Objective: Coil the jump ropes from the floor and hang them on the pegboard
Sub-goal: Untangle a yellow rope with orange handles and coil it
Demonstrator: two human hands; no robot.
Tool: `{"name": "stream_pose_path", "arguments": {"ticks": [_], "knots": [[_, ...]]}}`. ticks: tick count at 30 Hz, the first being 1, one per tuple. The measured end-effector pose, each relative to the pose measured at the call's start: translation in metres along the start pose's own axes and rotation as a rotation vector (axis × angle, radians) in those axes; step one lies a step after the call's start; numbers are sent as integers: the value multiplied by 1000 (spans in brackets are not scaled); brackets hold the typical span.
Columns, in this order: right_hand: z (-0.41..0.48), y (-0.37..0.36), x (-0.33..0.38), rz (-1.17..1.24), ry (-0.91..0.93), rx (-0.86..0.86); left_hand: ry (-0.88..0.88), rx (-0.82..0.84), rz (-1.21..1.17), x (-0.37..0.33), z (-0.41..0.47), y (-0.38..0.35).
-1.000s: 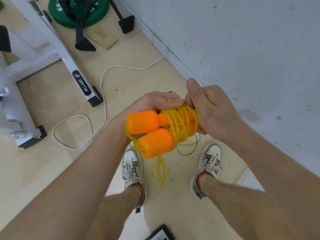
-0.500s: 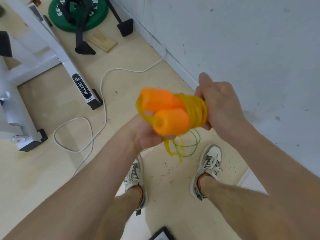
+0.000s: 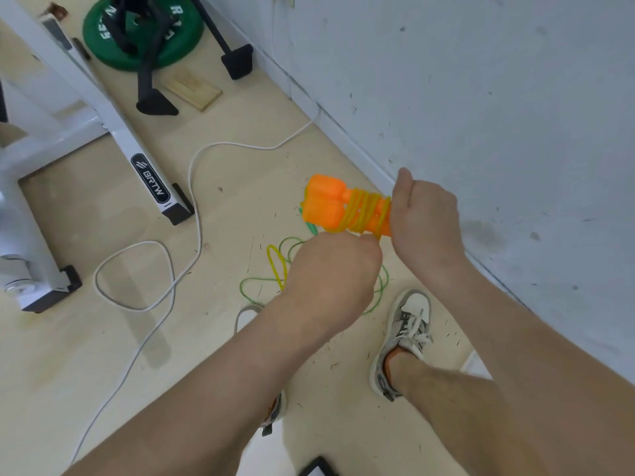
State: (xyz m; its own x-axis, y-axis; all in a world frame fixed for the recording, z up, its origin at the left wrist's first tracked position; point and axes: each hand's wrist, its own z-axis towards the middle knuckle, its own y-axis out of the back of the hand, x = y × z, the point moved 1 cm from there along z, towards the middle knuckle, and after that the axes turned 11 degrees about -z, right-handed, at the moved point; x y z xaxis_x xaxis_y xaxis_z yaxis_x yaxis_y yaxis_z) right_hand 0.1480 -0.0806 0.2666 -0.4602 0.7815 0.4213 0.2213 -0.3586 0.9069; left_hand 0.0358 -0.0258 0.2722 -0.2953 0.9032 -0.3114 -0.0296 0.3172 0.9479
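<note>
Two orange jump-rope handles (image 3: pixel 324 206) lie side by side, and yellow rope (image 3: pixel 364 214) is wound several times round their thin ends. My right hand (image 3: pixel 424 223) grips those ends beside the wall. Just below the handles, my left hand (image 3: pixel 331 273) is curled with its fingers at the loose yellow rope. A short yellow loop (image 3: pixel 276 264) hangs out to the left of that hand. A green jump rope (image 3: pixel 256 286) lies in loose loops on the floor beneath my hands. No pegboard is in view.
A white wall (image 3: pixel 481 97) runs along the right. A white machine frame (image 3: pixel 137 156) stands on the left, with a white cable (image 3: pixel 192 187) snaking across the floor. Far back lie a green weight plate (image 3: pixel 103 36), a black stand and a wooden block (image 3: pixel 194 89). My shoes stand below.
My left hand let go of the handles and dropped below them to the loose rope. My right hand now holds the bundle alone, turned with its thick ends to the left.
</note>
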Motion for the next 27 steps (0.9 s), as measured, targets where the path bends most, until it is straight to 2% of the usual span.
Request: {"name": "stream_pose_path", "arguments": {"ticks": [4, 6, 9, 11, 13, 16, 20, 27], "knots": [[-4, -9, -2, -272, 152, 10, -93, -34, -22, 0, 1, 3], [-6, -10, -1, -363, 154, 147, -139, -25, -49, 0, 1, 6], [-10, -3, 7, -313, 217, 310, -131, -122, -111, 21, 11, 16], [-11, 3, 14, -194, 277, 348, -145, -125, -269, 38, 11, 24], [-11, 7, 18, -122, 332, 402, -74, -98, -388, 49, 11, 28], [-10, 10, 14, -51, 423, 459, 96, 65, -696, 60, 10, 28], [-14, 11, 15, 79, 484, 460, 118, 293, -1096, 68, 8, 35], [-18, 22, 25, 456, 402, 440, 336, 307, -1789, 68, 9, 21]]}}
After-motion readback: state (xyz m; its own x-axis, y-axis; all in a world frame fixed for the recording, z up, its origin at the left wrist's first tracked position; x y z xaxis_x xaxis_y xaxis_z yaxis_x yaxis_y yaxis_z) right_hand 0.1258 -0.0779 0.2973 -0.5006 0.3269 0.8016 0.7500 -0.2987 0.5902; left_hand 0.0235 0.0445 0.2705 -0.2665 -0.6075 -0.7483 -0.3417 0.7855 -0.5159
